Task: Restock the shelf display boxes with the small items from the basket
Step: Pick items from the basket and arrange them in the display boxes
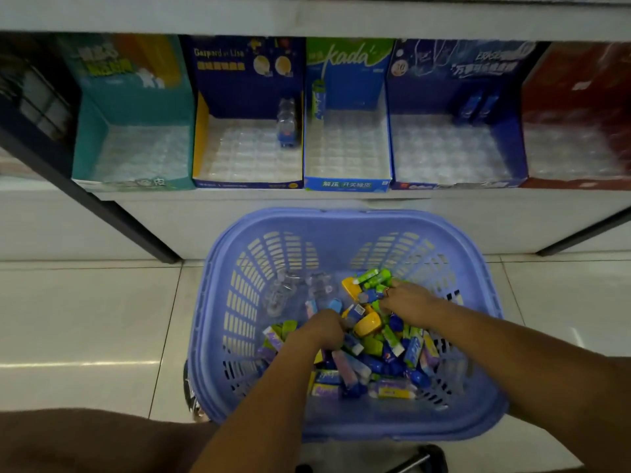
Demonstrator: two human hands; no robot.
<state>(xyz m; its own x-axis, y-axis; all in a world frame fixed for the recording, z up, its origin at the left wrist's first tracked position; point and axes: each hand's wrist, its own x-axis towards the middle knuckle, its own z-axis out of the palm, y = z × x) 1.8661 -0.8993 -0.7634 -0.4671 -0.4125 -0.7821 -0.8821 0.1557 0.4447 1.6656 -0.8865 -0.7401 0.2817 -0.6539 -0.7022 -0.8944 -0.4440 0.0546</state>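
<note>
- Left hand (pixel 321 331): in the basket, fingers curled round items (pixel 375 353); which piece it holds is hidden.
- Right hand (pixel 409 302): farther in, fingertips buried in the pile; cannot tell whether it grips anything.
- Basket (pixel 341 218): on the floor below the shelf, holding the mixed items.
- Step: picking stock, probably early. The next move calls for matching one kind to its box.
- Boxes (pixel 348 148): five on the shelf, nearly bare. Labels are blurred and the red one is cut off at right.

I count five open cardboard display boxes (pixel 346 185) on the shelf (pixel 478 206), one lilac slotted plastic basket (pixel 341 223), and two hands: left hand (pixel 321 331), right hand (pixel 408 300). The small colourful packets (pixel 392 349) are too jumbled to count.
</note>
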